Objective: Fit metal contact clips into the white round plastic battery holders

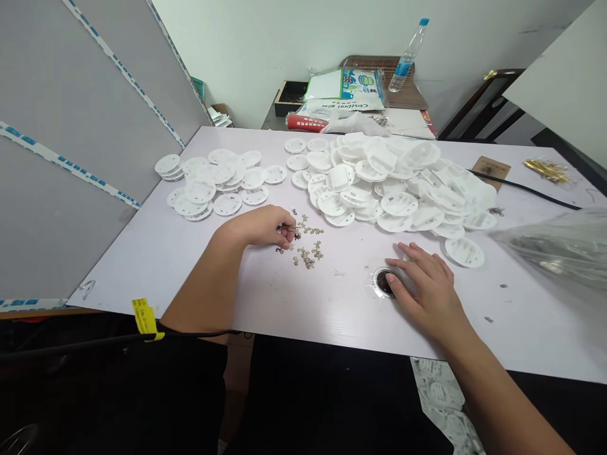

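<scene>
My left hand (265,226) is closed in a pinch on a thin, dark metal piece (287,227), whose kind I cannot make out. Just beside those fingertips, small brass-coloured metal parts (308,258) lie scattered on the white table (284,303). My right hand (424,287) rests with its fingers spread, palm down. Its thumb and fingertips are at a round dark hole with a pale ring (383,283) set in the tabletop. Nothing shows in that hand.
A large heap of white plastic discs (393,212) spreads behind the hands, with a smaller group of discs (226,204) at left. A clear plastic bag (564,246) and a black cable (531,188) lie at right. Grey panels (71,164) border the left side.
</scene>
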The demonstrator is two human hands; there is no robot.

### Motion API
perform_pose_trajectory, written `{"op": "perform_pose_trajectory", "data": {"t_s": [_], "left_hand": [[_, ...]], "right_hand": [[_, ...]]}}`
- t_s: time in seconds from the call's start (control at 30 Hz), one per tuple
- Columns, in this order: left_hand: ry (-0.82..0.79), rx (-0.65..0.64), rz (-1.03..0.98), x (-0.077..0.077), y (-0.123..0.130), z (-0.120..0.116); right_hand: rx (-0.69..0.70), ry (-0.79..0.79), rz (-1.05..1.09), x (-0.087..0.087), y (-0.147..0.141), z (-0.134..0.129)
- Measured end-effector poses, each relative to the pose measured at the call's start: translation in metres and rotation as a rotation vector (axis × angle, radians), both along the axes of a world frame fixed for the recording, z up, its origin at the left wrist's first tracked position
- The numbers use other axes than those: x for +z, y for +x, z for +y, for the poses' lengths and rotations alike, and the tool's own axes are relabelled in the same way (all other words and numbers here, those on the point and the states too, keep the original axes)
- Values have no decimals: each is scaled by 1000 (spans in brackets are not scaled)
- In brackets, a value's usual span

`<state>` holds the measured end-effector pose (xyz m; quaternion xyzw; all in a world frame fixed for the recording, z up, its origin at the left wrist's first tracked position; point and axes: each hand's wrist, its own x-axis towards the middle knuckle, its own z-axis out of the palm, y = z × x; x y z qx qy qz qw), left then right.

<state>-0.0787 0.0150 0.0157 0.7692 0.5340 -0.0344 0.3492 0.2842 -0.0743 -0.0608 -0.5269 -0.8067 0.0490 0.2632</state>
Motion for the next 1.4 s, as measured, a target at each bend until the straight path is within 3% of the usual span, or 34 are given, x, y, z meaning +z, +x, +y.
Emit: {"op": "perform_pose_trajectory", "data": {"t_s": [0.3, 0.63, 0.8, 0.97, 1.07, 1.2, 1.4], "left_hand": [[56, 95, -77, 12, -5, -4], [39, 95, -178, 8, 6, -5], [86, 164, -232, 6, 11, -6], [35, 2, -223, 3, 25, -9], [92, -107, -171, -2, 32, -9], [164, -109, -179, -6, 35, -9], [170, -174, -214, -9, 35, -7]], "right_hand": [[0, 12, 5, 0, 0, 0], [2, 13, -6, 0, 0, 0], [3, 13, -12, 0, 1, -1], [9, 17, -34, 0, 1, 0], [25, 27, -73, 1, -2, 0], [127, 62, -144, 8, -12, -2], [472, -20, -300, 20, -47, -5]]}}
